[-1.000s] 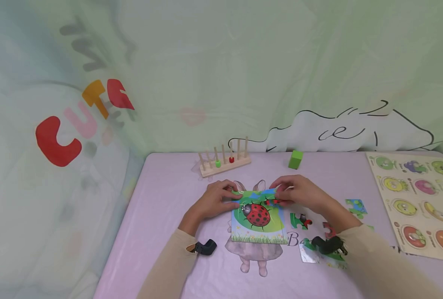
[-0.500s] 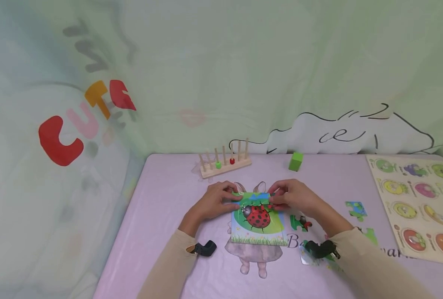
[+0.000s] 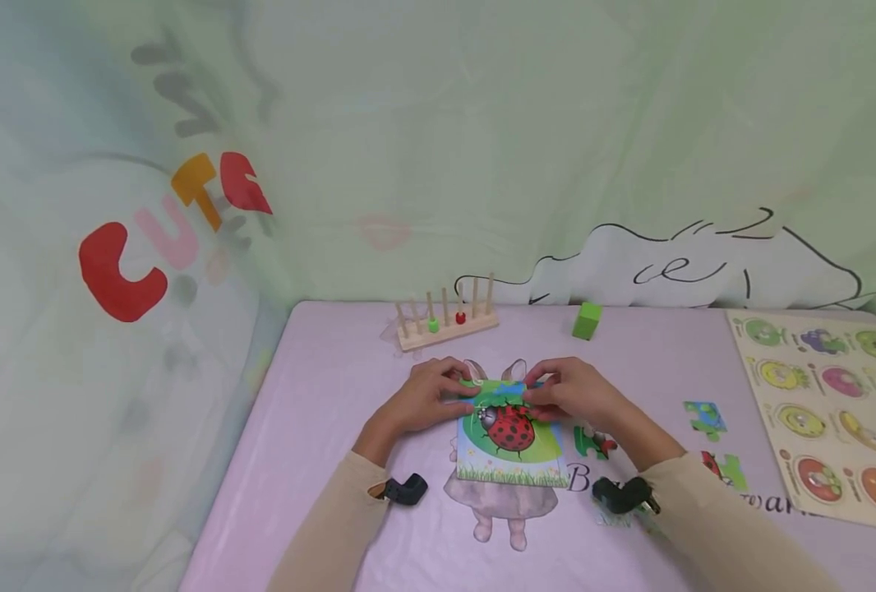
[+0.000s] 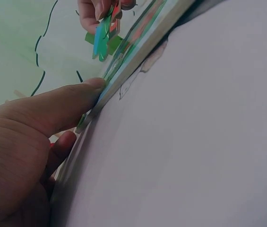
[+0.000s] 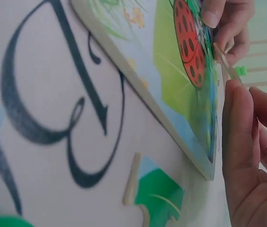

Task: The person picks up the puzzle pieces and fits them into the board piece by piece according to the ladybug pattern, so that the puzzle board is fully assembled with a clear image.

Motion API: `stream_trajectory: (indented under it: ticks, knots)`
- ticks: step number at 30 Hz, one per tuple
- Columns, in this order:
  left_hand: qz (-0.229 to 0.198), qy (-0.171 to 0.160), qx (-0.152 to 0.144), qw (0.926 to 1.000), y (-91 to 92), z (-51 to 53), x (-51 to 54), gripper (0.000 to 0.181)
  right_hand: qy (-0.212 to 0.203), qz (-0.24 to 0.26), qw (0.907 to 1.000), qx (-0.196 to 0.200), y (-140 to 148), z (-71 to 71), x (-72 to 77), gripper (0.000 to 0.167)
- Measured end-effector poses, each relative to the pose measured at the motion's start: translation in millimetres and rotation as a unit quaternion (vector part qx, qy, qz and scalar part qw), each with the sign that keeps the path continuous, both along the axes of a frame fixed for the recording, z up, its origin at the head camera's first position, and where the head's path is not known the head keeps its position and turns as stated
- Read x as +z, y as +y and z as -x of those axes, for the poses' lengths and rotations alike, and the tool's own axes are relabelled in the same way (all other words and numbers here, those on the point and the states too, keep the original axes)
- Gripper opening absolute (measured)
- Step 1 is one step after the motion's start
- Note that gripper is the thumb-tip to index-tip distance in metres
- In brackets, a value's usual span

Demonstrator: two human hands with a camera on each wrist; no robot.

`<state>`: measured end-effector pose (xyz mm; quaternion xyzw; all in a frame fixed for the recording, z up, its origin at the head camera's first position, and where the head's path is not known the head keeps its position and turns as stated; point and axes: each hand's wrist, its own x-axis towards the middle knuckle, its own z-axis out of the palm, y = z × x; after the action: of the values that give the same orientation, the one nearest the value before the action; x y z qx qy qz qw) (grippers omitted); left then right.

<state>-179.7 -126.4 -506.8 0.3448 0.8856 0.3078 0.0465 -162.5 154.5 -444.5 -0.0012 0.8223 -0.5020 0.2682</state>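
Note:
A ladybird puzzle board (image 3: 508,470) lies at the middle of the table. My left hand (image 3: 431,400) grips its upper left edge; in the left wrist view the thumb (image 4: 79,97) presses on top and the fingers bend at the rim. My right hand (image 3: 574,393) pinches a puzzle piece (image 4: 104,40) between thumb and fingers, tilted above the board's upper part. From the right wrist that piece (image 5: 224,60) shows mostly its thin edge. A loose green puzzle piece (image 3: 589,442) lies just right of the board, partly under the right forearm.
Further right lie a blue-green piece (image 3: 706,418) and a red-green piece (image 3: 725,470). A wooden fruit board (image 3: 771,427) is at the far right. Behind stand a peg stand (image 3: 449,331) with two beads and a green block (image 3: 587,321). Fabric walls rise behind and left.
My right hand has moved left over the board's upper part with the puzzle piece. The left hand has kept its place. The loose pieces at the right show more.

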Motion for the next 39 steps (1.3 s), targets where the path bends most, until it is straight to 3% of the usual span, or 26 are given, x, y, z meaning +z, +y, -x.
stream_trajectory:
  ticks: [9, 18, 25, 31, 34, 39]
  knots:
    - [0.0, -0.005, 0.0, 1.0, 0.0, 0.2, -0.4, 0.034, -0.001, -0.017, 0.9997, -0.015, -6.5, 1.9, -9.2, 0.025]
    - [-0.002, -0.012, 0.002, 0.9999, 0.6, -0.5, 1.2, 0.033, 0.053, -0.104, 0.993, -0.016, -14.9, 5.1, -12.4, 0.021]
    - [0.002, -0.008, 0.001, 1.0, 0.4, 0.2, 0.8, 0.034, 0.082, -0.185, 0.9794, -0.006, -17.8, 9.8, -9.3, 0.03]
    - [0.002, -0.005, 0.0, 1.0, 0.6, 0.2, 1.1, 0.033, 0.097, -0.196, 0.9755, 0.021, -12.1, 13.1, -4.5, 0.033]
    - [0.003, -0.005, 0.0, 1.0, 0.6, 0.2, 0.8, 0.034, 0.136, -0.188, 0.9718, 0.04, -4.9, 18.3, -2.2, 0.029]
    - [-0.002, -0.004, -0.002, 1.0, 0.2, 0.4, 1.0, 0.033, 0.182, -0.167, 0.962, 0.115, 4.7, 29.4, -6.9, 0.015]
